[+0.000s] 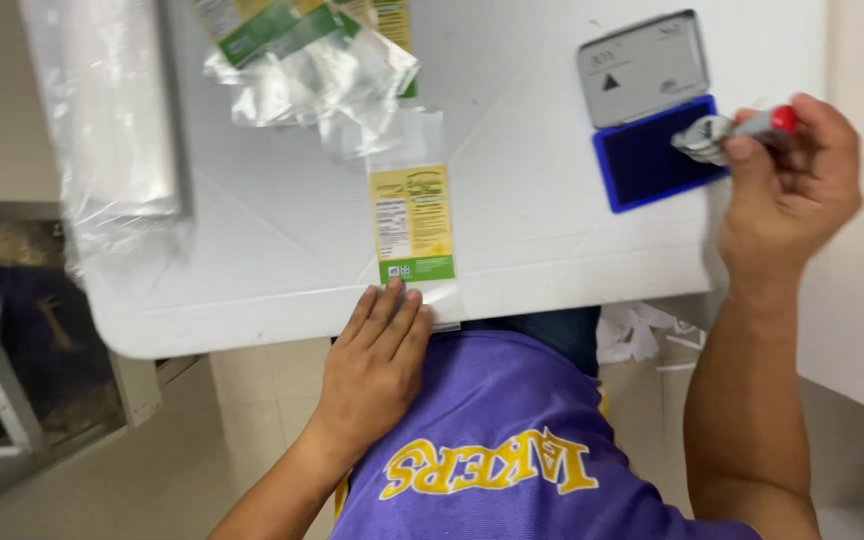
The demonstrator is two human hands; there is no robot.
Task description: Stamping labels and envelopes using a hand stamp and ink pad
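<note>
The left hand lies flat, fingers together, pinning the near end of a clear bag with a yellow and green label. The right hand grips a stamp over the blue ink pad. Best to dab lightly and keep the bag pinned. The white table stands on a pale floor.

Left hand flat, right hand clenched
</note>
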